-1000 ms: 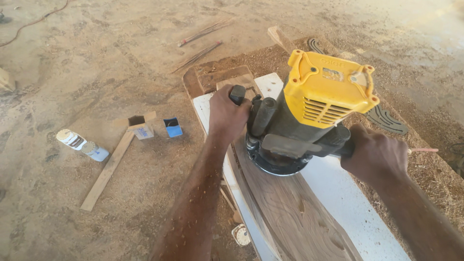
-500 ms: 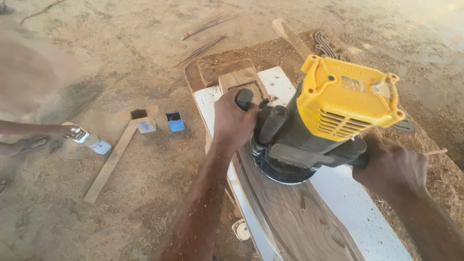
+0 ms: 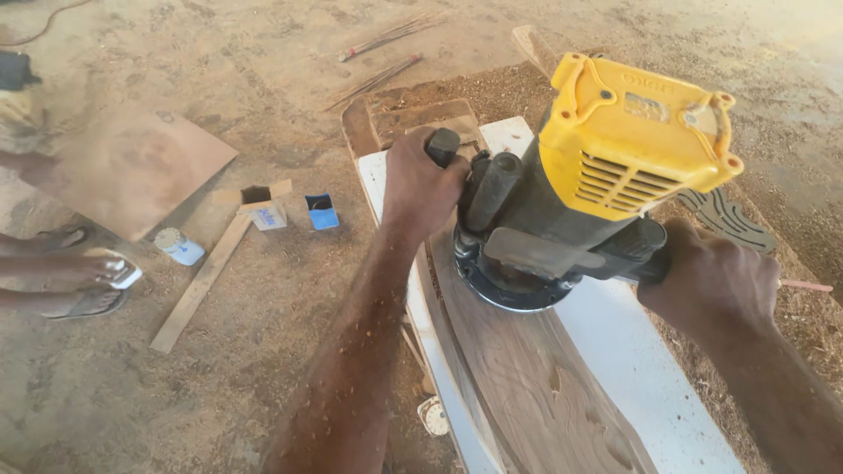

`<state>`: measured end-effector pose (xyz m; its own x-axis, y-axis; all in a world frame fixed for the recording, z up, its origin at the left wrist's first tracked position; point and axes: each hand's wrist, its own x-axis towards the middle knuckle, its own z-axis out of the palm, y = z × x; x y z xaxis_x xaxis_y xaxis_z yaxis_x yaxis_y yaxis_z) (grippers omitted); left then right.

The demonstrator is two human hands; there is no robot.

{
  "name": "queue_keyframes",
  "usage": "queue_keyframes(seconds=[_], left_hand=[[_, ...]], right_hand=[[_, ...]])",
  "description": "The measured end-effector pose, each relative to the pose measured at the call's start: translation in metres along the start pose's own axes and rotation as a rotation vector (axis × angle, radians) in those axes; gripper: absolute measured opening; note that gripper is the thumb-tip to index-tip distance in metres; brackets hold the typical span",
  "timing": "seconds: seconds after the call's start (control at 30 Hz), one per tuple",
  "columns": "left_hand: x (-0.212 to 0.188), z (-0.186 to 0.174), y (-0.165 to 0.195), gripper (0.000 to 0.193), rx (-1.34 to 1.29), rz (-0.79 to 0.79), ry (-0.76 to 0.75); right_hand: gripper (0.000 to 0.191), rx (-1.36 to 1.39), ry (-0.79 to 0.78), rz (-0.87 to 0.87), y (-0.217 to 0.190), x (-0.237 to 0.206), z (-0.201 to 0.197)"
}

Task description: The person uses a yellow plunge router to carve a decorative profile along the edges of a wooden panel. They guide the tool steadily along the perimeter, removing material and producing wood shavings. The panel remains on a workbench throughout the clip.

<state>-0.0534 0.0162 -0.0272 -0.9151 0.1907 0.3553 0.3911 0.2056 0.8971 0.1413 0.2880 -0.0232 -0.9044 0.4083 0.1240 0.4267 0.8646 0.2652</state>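
A yellow and black router (image 3: 597,184) stands upright on a brown wooden board (image 3: 527,377). The board lies on a white panel (image 3: 632,360). My left hand (image 3: 421,189) is closed around the router's left black handle. On the other side, my right hand (image 3: 711,276) grips the right handle. The router's round base (image 3: 509,290) rests flat on the board's far end. Sawdust flecks cover my left forearm.
Another person's feet in sandals (image 3: 83,281) and a flat brown sheet (image 3: 132,167) are at the left. A wooden strip (image 3: 198,285), a small white bottle (image 3: 178,246), an open cardboard box (image 3: 259,204) and a small blue box (image 3: 322,211) lie on the sawdust floor. A carved wooden piece (image 3: 729,219) lies at the right.
The view has shifted and the router sits further right in frame. A person's feet and a brown sheet have come into view at the left. Both hands keep hold of the handles.
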Motion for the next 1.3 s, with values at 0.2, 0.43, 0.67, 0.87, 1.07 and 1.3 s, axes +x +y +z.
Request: queue_keyframes(seconds=[0.2, 0.43, 0.67, 0.87, 1.07, 1.3], left_hand=[[0.016, -0.002, -0.008, 0.015, -0.044, 0.106, 0.029], [0.029, -0.002, -0.014, 0.019, -0.024, 0.058, 0.029], [0.035, -0.004, -0.015, 0.019, -0.035, 0.014, 0.024], [0.044, -0.002, -0.021, 0.018, -0.034, 0.067, 0.043], [0.054, -0.002, -0.028, 0.015, -0.07, 0.068, 0.054], [0.067, -0.004, -0.032, 0.023, 0.044, 0.082, 0.073]], right_hand=[[0.027, -0.007, 0.031, -0.033, -0.006, 0.02, -0.002], [0.03, -0.017, 0.001, -0.021, -0.013, 0.033, -0.006], [0.036, -0.012, -0.02, -0.005, -0.018, 0.042, -0.008], [0.036, -0.009, 0.016, -0.031, -0.02, 0.052, -0.005], [0.043, -0.016, 0.049, -0.054, -0.024, 0.064, -0.005], [0.025, 0.02, -0.026, -0.026, -0.033, 0.079, -0.01]])
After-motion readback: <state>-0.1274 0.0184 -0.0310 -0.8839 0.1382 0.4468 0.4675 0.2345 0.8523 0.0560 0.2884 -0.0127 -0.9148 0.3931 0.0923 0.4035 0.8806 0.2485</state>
